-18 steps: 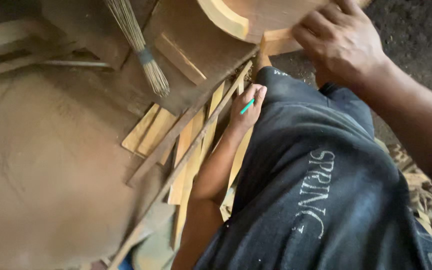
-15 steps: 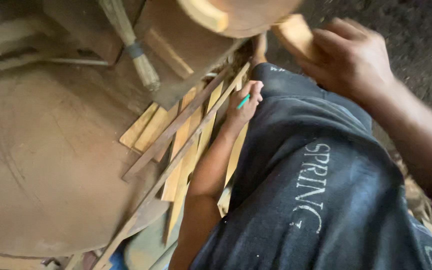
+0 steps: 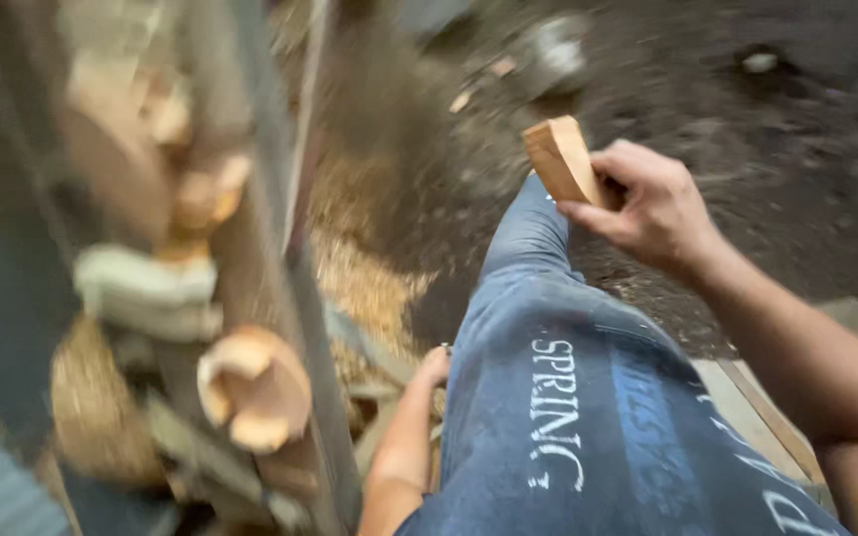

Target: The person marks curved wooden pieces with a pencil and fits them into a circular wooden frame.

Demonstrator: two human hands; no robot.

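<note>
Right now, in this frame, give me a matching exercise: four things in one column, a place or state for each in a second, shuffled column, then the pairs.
Things
1. right hand
2. left hand
3. wooden block
4. round hollowed wooden piece

Places or states
A. down beside the trouser leg, fingers hidden
B. lying at lower left among blurred wood
C. raised over the dark ground, gripping
D. pale, held up between fingers and thumb

Pairs: 1-C, 2-A, 3-D, 4-B

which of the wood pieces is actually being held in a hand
The flat tan wooden block, gripped in the right hand above the knee. The rounded, hollowed wood piece at lower left lies untouched among the blurred clutter.
</note>
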